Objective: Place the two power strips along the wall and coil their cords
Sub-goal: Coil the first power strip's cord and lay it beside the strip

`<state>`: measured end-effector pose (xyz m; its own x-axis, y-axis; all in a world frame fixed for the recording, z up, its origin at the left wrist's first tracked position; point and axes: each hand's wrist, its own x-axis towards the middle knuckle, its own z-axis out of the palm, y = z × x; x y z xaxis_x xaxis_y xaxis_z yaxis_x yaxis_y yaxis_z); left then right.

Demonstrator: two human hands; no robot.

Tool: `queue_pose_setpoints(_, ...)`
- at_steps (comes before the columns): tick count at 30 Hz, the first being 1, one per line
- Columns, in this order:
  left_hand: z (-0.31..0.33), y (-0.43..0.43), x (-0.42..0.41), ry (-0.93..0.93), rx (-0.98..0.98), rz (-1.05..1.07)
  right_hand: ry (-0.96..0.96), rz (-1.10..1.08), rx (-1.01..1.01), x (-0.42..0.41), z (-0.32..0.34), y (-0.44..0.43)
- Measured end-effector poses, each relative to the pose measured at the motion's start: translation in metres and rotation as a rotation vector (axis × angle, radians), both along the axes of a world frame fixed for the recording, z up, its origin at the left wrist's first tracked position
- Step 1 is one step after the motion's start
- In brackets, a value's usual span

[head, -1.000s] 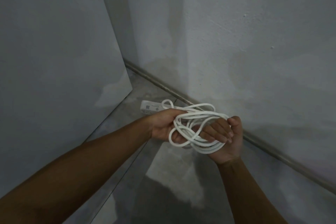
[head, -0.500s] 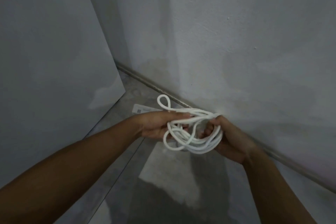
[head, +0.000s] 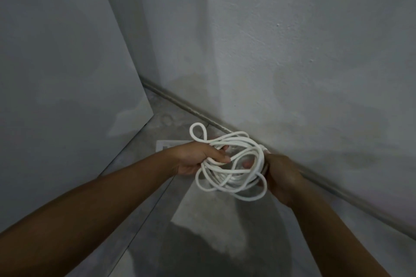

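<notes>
A white cord (head: pixel 231 164) hangs in a loose bundle of several loops between my two hands, above the floor near the wall. My left hand (head: pixel 198 157) grips the bundle's left side, fingers curled over the strands. My right hand (head: pixel 276 173) holds the right side with its back turned up and fingers wrapped around the loops. One small loop sticks up past my left hand. A white power strip (head: pixel 166 144) lies on the floor behind my left wrist, mostly hidden. A second strip is not visible.
A grey wall (head: pixel 292 51) runs diagonally on the right, meeting the floor at a dark skirting line (head: pixel 180 105). A large grey panel (head: pixel 56 74) stands on the left. Grey concrete floor (head: pixel 202 220) lies below my arms.
My right hand has turned from palm up to back up and closed around the loops. The bundle has loosened into wider loops, and the view has shifted slightly right.
</notes>
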<state>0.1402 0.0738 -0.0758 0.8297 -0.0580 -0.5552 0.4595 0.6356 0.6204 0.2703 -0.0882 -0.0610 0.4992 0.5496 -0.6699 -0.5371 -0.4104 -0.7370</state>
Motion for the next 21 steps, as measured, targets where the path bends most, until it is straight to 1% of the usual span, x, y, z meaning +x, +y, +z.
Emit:
queue_pose_setpoints(3, 0.000, -0.002, 0.001, 0.011, 0.017, 0.105, -0.129, 0.043, -0.118, -0.003, 0.005, 0.002)
queue_pose_setpoints(5, 0.000, -0.002, 0.005, 0.017, -0.004, 0.201, -0.137, 0.073, -0.168, -0.003, 0.006, 0.004)
queue_pose_setpoints(8, 0.001, 0.000, 0.013, 0.074, -0.057, 0.311, -0.014, -0.008, -0.181, -0.006, 0.007, 0.004)
queue_pose_setpoints(11, 0.001, 0.001, 0.013, 0.118, -0.073, 0.302, 0.061, -0.121, -0.123, -0.008, 0.006, 0.003)
queue_pose_setpoints(14, -0.001, 0.002, 0.012, 0.110, -0.089, 0.273, 0.272, -0.165, -0.066, -0.007, 0.007, 0.004)
queue_pose_setpoints(16, 0.000, 0.001, 0.012, 0.120, -0.098, 0.245, 0.355, -0.100, -0.069, -0.009, 0.009, 0.005)
queue_pose_setpoints(18, 0.001, 0.001, 0.012, 0.125, -0.104, 0.230, 0.344, 0.009, -0.080, -0.011, 0.011, 0.004)
queue_pose_setpoints(19, 0.001, 0.001, 0.011, 0.118, -0.110, 0.231, 0.361, 0.057, -0.058, -0.012, 0.012, 0.002)
queue_pose_setpoints(21, 0.002, 0.003, 0.012, 0.111, -0.115, 0.235, 0.431, 0.169, 0.091, -0.012, 0.014, -0.003)
